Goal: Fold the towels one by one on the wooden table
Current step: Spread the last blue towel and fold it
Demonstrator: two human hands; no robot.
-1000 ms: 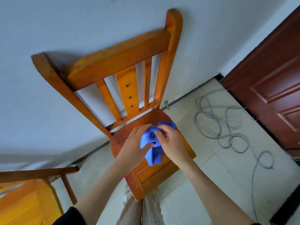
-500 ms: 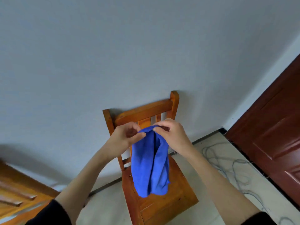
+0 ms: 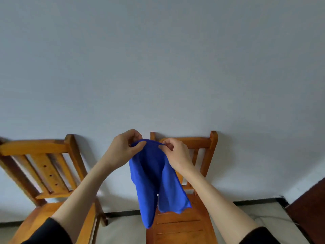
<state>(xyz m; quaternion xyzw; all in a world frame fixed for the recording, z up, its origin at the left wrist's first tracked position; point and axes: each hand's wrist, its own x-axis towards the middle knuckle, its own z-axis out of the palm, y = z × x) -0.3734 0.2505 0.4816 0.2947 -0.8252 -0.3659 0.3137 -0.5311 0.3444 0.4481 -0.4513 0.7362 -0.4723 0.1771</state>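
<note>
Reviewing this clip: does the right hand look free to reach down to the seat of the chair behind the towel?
Probably not yet. The right hand pinches the top edge of the blue towel, shared with the left hand, and the hanging cloth drapes in front of the chair seat. It would have to let go first.

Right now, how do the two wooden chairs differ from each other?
The left chair stands turned at an angle and nothing covers it; the right chair faces the camera squarely, partly hidden behind the hanging blue towel. Both are orange-brown, slat-backed, and stand against the wall.
</note>
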